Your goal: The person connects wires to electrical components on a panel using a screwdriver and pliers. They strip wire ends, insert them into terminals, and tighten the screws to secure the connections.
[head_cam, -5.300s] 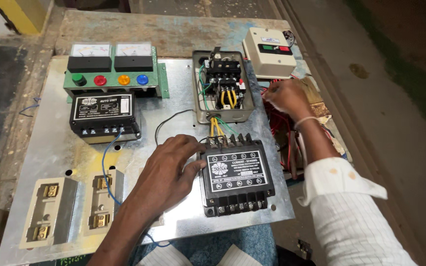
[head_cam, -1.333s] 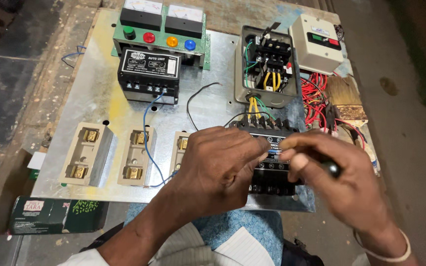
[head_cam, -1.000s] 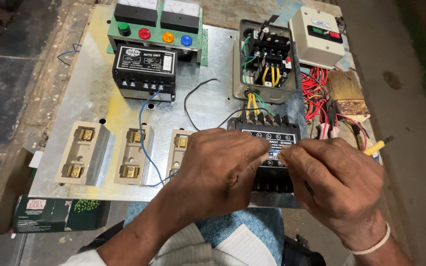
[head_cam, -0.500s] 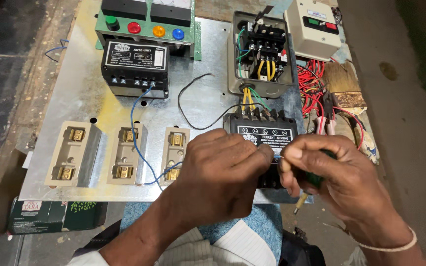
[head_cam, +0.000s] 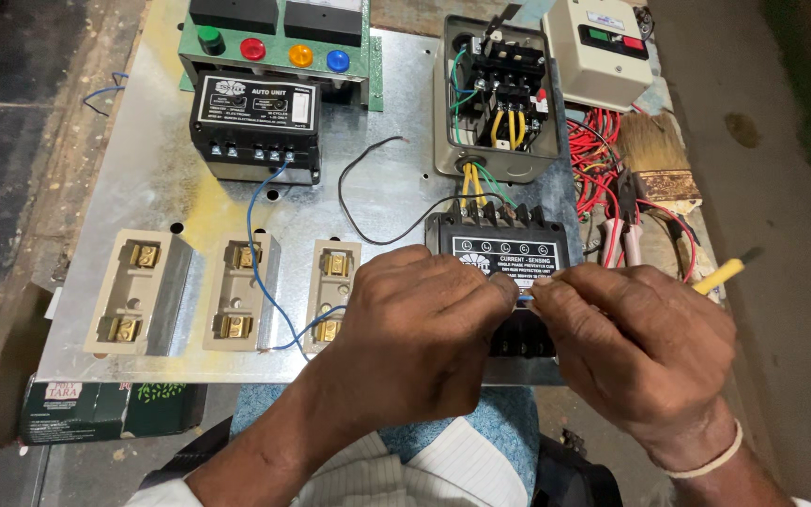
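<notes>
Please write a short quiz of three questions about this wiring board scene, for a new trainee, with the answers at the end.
1. True or false: the left hand and the right hand meet over the black relay unit.
2. What do the fingertips pinch between them?
A. a blue wire end
B. a red push button
C. a paintbrush
3. How many beige fuse holders stand in a row on the metal plate?

Key: 1 true; 2 A; 3 three.

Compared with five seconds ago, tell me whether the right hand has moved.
Yes. The right hand left the open grey box and came down toward the person, over the black relay unit.
</notes>
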